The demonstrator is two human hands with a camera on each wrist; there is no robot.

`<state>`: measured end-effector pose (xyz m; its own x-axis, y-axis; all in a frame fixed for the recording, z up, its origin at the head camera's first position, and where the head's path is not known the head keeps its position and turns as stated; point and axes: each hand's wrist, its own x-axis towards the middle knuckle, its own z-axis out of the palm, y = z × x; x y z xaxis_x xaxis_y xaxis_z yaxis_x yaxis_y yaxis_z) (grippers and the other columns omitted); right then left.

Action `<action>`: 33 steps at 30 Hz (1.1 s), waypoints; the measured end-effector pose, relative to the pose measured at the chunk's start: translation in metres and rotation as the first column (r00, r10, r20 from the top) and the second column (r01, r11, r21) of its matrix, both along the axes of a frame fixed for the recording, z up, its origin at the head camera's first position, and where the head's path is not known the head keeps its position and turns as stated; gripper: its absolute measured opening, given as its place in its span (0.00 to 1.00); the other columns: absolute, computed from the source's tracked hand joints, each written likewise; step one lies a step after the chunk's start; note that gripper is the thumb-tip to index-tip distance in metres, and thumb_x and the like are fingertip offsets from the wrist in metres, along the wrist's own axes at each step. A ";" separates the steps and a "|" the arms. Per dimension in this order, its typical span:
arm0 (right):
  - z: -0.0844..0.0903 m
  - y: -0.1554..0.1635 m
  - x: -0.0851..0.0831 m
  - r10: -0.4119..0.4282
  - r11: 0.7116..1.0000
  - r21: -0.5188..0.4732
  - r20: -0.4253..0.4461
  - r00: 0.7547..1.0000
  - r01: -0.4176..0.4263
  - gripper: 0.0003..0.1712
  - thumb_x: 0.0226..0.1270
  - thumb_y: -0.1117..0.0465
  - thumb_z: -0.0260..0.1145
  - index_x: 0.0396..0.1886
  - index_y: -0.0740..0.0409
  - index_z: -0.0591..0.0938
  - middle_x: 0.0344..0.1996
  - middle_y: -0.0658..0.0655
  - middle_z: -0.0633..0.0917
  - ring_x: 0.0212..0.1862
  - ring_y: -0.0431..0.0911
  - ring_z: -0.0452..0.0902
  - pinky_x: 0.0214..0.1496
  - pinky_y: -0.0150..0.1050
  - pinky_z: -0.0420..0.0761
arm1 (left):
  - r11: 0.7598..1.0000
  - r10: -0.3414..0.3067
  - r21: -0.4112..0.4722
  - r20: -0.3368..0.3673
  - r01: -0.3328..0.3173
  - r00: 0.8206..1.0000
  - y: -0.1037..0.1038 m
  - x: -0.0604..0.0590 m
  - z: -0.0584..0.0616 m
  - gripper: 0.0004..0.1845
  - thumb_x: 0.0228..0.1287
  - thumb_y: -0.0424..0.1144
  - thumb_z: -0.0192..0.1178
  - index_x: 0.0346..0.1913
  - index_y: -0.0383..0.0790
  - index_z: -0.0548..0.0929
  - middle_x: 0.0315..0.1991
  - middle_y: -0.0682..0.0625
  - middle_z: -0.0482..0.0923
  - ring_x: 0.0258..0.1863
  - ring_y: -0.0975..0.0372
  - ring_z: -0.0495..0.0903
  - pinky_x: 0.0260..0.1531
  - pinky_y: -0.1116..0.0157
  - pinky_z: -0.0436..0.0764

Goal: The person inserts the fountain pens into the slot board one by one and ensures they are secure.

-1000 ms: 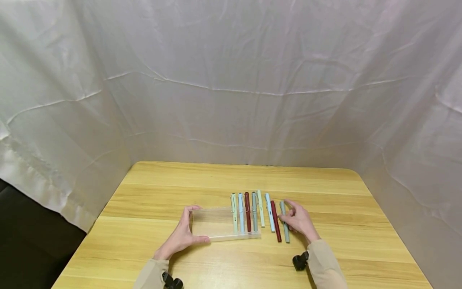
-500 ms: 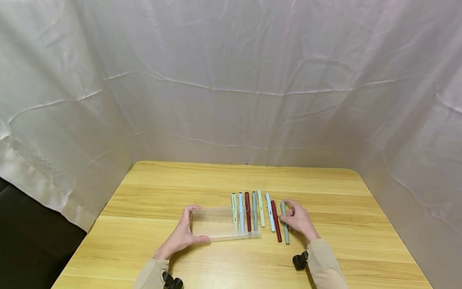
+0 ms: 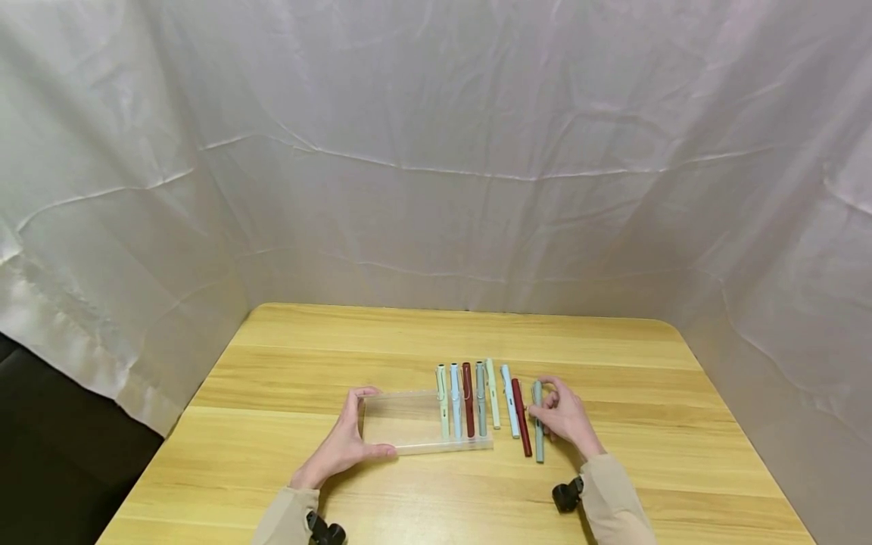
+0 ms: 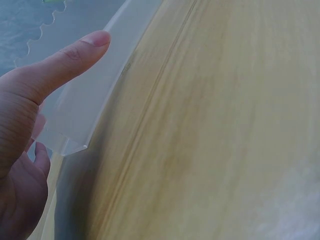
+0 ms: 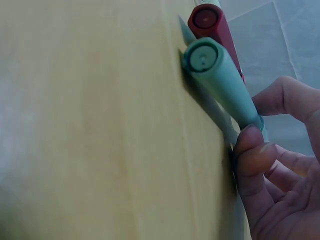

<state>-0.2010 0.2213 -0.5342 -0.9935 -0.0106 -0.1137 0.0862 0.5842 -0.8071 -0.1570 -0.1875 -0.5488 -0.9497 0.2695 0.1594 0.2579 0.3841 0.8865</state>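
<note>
My left hand [image 3: 343, 443] grips the left end of a clear plastic pen tray [image 3: 402, 421], thumb on the near edge and fingers at the far one. The left wrist view shows the thumb over the tray's clear wall [image 4: 95, 95]. Light green [image 3: 443, 401], light blue [image 3: 456, 401], dark red [image 3: 468, 401] and grey [image 3: 481, 401] pens lie side by side in its right part. Further right, my right hand [image 3: 565, 416] pinches a grey-green pen [image 5: 225, 85] between thumb and fingers; its near end looks slightly raised off the table.
Between the tray and my right hand lie a pale green pen [image 3: 493, 393], a light blue pen [image 3: 509, 401] and a dark red pen [image 3: 521, 418]. All rest on a wooden table [image 3: 450, 499]. A pale curtain [image 3: 436, 189] surrounds its back and sides.
The grey-green pen in my right hand has turned a little, its near end swinging slightly left and toward me. My left hand and the tray stay in place.
</note>
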 end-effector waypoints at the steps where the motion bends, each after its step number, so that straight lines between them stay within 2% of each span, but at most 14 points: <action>1: 0.000 0.000 0.000 0.002 1.000 -0.006 -0.003 1.000 -0.002 0.36 0.60 0.65 0.68 0.68 0.62 0.68 0.25 0.54 0.78 0.16 0.43 0.73 0.15 0.34 0.77 | 1.000 0.000 0.001 0.001 0.000 1.000 0.000 0.000 0.000 0.54 0.38 0.42 0.84 0.66 0.38 0.60 0.71 0.37 0.60 0.77 0.36 0.51 0.76 0.32 0.45; 9: 0.001 0.000 0.002 -0.027 0.999 -0.042 -0.010 1.000 0.027 0.38 0.61 0.65 0.68 0.71 0.60 0.67 0.27 0.54 0.79 0.17 0.43 0.74 0.16 0.35 0.79 | 1.000 0.001 0.004 0.007 -0.001 1.000 0.000 0.000 0.000 0.55 0.38 0.42 0.84 0.67 0.37 0.59 0.71 0.36 0.59 0.77 0.37 0.50 0.76 0.34 0.46; 15: 0.003 -0.001 0.005 -0.021 0.997 -0.075 -0.039 0.999 0.018 0.39 0.61 0.66 0.65 0.73 0.60 0.64 0.31 0.57 0.82 0.18 0.43 0.76 0.18 0.36 0.82 | 1.000 -0.004 0.012 0.010 0.004 1.000 0.000 -0.001 0.000 0.55 0.37 0.41 0.84 0.67 0.37 0.58 0.71 0.37 0.59 0.78 0.39 0.51 0.77 0.35 0.46; 20: 0.006 -0.002 0.007 -0.020 0.995 -0.101 -0.061 0.998 0.014 0.40 0.63 0.67 0.65 0.74 0.58 0.63 0.36 0.61 0.83 0.20 0.45 0.79 0.21 0.36 0.84 | 1.000 0.002 0.011 0.000 -0.002 1.000 0.000 -0.001 0.000 0.56 0.36 0.42 0.84 0.67 0.37 0.59 0.71 0.38 0.60 0.77 0.40 0.53 0.77 0.36 0.47; 25: 0.012 -0.004 0.010 -0.031 0.990 -0.138 -0.070 0.997 0.021 0.40 0.65 0.68 0.65 0.75 0.57 0.61 0.40 0.64 0.84 0.27 0.45 0.81 0.26 0.37 0.86 | 1.000 0.003 0.012 0.003 -0.003 1.000 0.000 -0.001 0.000 0.56 0.35 0.41 0.85 0.67 0.37 0.59 0.71 0.38 0.60 0.78 0.41 0.53 0.78 0.37 0.47; 30: 0.018 -0.007 0.014 -0.024 0.984 -0.179 -0.111 0.994 0.004 0.39 0.67 0.68 0.66 0.75 0.57 0.61 0.41 0.65 0.84 0.30 0.44 0.83 0.32 0.37 0.87 | 1.000 0.000 0.013 0.010 0.000 1.000 0.000 0.000 0.000 0.56 0.36 0.41 0.84 0.67 0.37 0.59 0.71 0.38 0.60 0.78 0.42 0.52 0.78 0.37 0.47; 33: 0.020 -0.010 0.017 -0.019 0.978 -0.206 -0.159 0.987 -0.015 0.39 0.68 0.67 0.66 0.75 0.56 0.61 0.40 0.66 0.84 0.27 0.45 0.83 0.30 0.38 0.87 | 1.000 -0.001 0.013 0.010 0.001 1.000 0.000 0.000 0.000 0.56 0.36 0.41 0.84 0.67 0.36 0.59 0.71 0.38 0.60 0.78 0.42 0.52 0.78 0.37 0.47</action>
